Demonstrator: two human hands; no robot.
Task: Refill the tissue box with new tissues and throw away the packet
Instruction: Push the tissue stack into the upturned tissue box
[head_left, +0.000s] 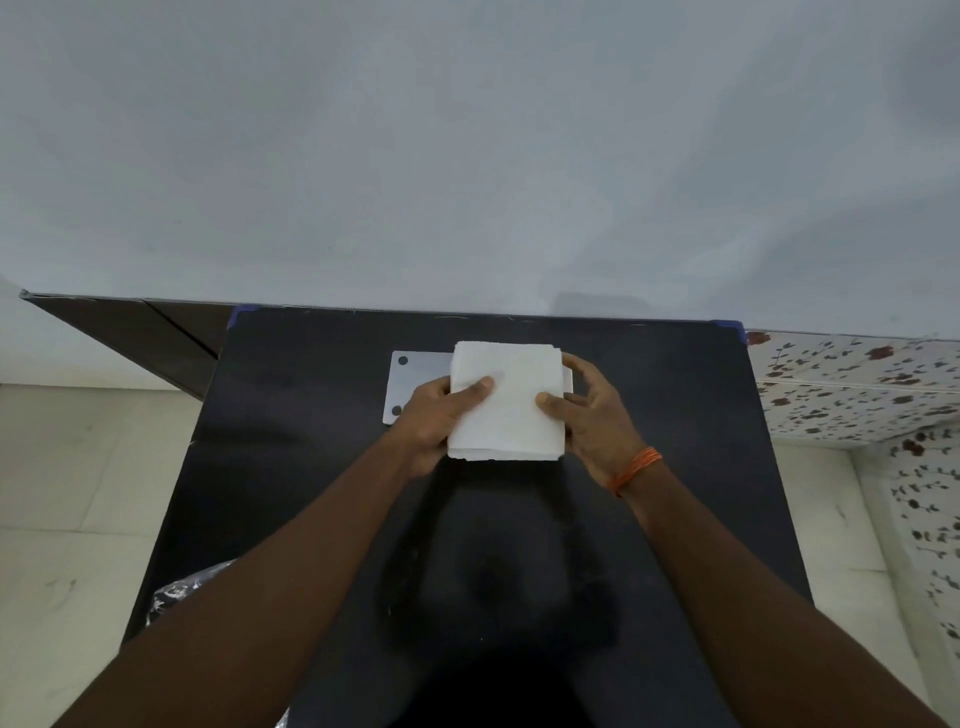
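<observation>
Both hands, the left hand (441, 421) and the right hand (592, 415), squeeze a white tissue stack (506, 402) by its sides, above the grey tissue box (415, 382) on the black table (649, 415) (the refilling step). Next, lower it in straight.

- Stack of tissues (506, 400): plain white, no print, with faint grey shading along its layered near edge
- Worktop (322, 467): matt black, dull and smudged towards 6 o'clock, with blue tape (730, 327) on its far corners
- Flat plate (415, 379) under the stack: pale silver-grey, with dark round dots near its 9 o'clock edge
- Thread band (636, 467) on the right wrist: bright orange
- Wall (467, 156) at 12 o'clock: plain pale blue-grey
- Tiles (857, 384) at 3 o'clock: white with small rust-red flowers and grey-brown leaves
- Floor (78, 493) at 9 o'clock: off-white cream tiles with pale seams
- Crinkled plastic wrapper (176, 597) at 8 o'clock: clear, with silvery glints
</observation>
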